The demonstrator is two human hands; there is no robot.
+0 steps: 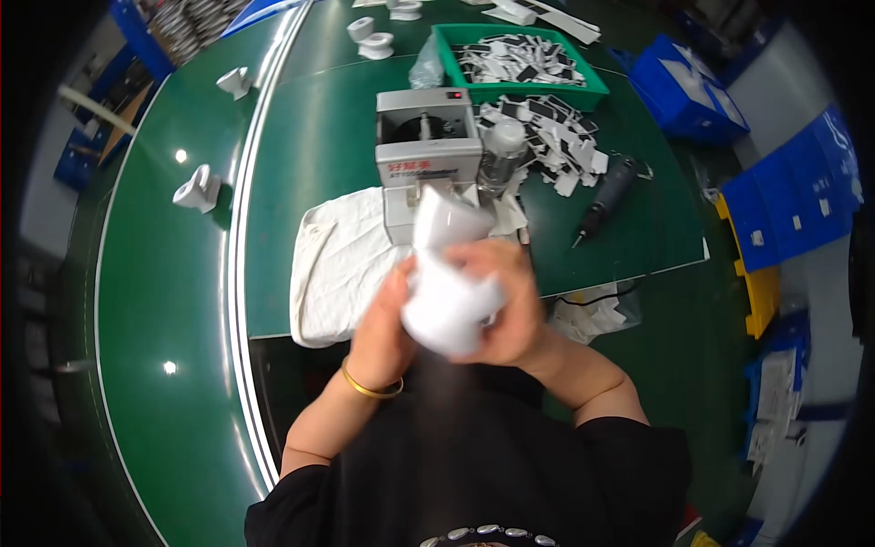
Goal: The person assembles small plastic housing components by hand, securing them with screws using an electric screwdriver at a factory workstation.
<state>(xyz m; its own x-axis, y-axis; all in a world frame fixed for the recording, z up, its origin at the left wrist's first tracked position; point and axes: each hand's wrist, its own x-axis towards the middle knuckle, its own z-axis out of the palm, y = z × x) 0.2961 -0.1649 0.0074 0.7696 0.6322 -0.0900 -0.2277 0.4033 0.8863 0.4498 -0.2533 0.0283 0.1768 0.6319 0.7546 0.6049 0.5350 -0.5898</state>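
You've got the white plastic part point(448, 290) up off the bench point(310, 137), held betw. both hands just in front of the grey machine point(428, 146). Left hand point(383, 328) wraps its lower left side, right hand point(510, 305) closes round the right, so both grips are clamped on it. Looks like a rigid, hollow, light moulding w/ a glossy skin, prob. slippery; hold the thick body, not the flared top end. Motion blur hides finer detail.

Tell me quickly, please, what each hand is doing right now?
Left hand: closed on the white plastic part, gripping its left side.
Right hand: closed on the same part, gripping its right side.
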